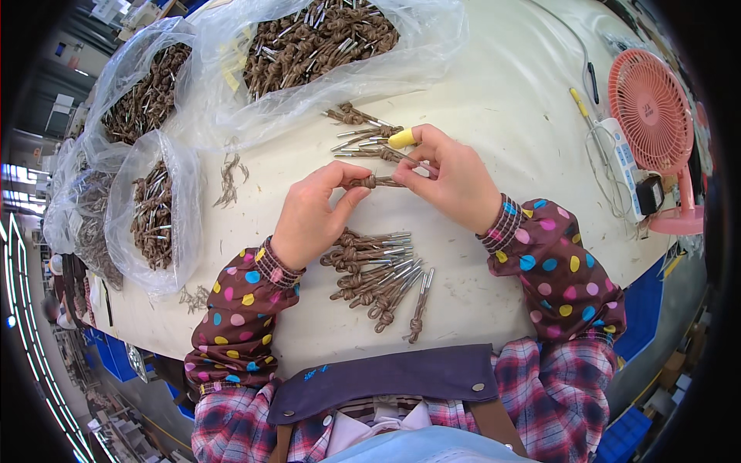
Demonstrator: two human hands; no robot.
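Note:
Between my two hands is a knotted brown shoelace bundle [372,182] with metal tips. My left hand [312,210] pinches its knotted end between thumb and forefinger. The fingers of my right hand [457,179] are closed on the tip end, and one of them wears a yellow finger cot [401,139]. Just beyond my hands lie a few more knotted bundles [355,116], partly hidden by the right fingers. Closer to me, several knotted bundles [363,262] lie in an overlapping row, tips pointing mostly right. One bundle [418,309] sits at that row's near right end.
A large clear plastic bag [432,46] full of knotted laces stands at the far side. More filled bags [193,208] line the left. Loose brown scraps [229,181] lie near them. At right are a pink fan [648,108], a power strip [621,166] and a yellow-handled tool [577,100].

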